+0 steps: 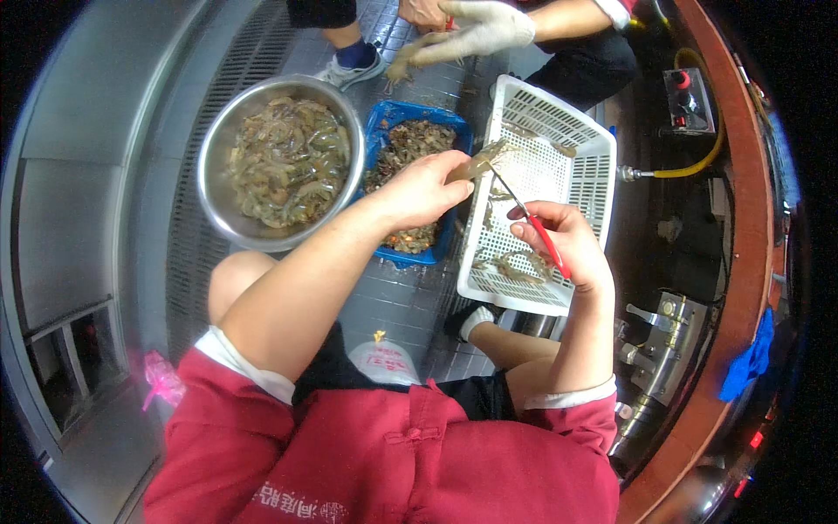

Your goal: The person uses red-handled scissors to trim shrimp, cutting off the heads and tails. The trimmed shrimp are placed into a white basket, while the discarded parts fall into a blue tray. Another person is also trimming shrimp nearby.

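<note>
A raw shrimp (483, 161) is pinched in my left hand (419, 187), its head end pointing over the near-left rim of a white plastic basket (466, 278). Red-handled scissors (548, 245) are held in my right hand (568, 239), their blades reaching up to the shrimp's head. Several shrimp (520, 265) lie on the basket's slotted floor. Under my left forearm is a blue plastic basket (463, 131) holding a heap of shrimp trimmings (422, 141). Left of it stands a steel bowl (216, 219) with a pile of whole shrimp (288, 164).
Across from me, a co-worker's white-gloved hand (481, 33) holds another shrimp (400, 65), near their shoe (353, 69). A floor grate (203, 131) runs along the left. Pipes and valves (655, 367) and a yellow hose (694, 164) are on the right. A tied plastic bag (383, 360) sits between my legs.
</note>
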A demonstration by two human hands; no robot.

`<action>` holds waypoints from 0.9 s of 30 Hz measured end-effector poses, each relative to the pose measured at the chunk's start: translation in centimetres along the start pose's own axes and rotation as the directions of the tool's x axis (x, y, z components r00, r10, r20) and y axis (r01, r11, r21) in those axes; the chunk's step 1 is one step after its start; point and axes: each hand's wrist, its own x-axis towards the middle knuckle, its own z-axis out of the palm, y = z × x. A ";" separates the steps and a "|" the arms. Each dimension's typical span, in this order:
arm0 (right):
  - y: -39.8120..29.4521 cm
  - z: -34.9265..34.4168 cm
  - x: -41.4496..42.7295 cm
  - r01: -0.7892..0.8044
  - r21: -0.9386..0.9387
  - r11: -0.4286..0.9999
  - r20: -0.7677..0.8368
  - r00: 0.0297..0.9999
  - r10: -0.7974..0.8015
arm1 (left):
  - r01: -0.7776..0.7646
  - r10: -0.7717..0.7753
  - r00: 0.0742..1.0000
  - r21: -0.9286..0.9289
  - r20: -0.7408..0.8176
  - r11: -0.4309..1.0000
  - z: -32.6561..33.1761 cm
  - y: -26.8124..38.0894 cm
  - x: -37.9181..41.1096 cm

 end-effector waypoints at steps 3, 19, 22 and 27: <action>0.0 0.8 0.5 0.017 0.052 0.998 0.027 0.999 -0.019 | 0.105 -0.094 0.994 -0.255 0.052 0.961 -0.4 -0.2 0.1; 1.5 5.4 3.8 0.101 0.505 0.857 -0.267 0.963 0.044 | -0.033 0.060 0.996 0.341 -0.068 0.939 2.0 1.6 -2.2; 1.3 6.2 3.9 0.080 0.482 0.873 -0.278 0.958 0.066 | -0.060 0.110 0.991 0.469 -0.079 0.881 2.1 1.6 -2.5; 1.6 5.6 4.0 0.067 0.516 0.854 -0.239 0.969 0.069 | -0.016 0.023 0.998 0.115 -0.059 0.993 2.3 1.0 -2.5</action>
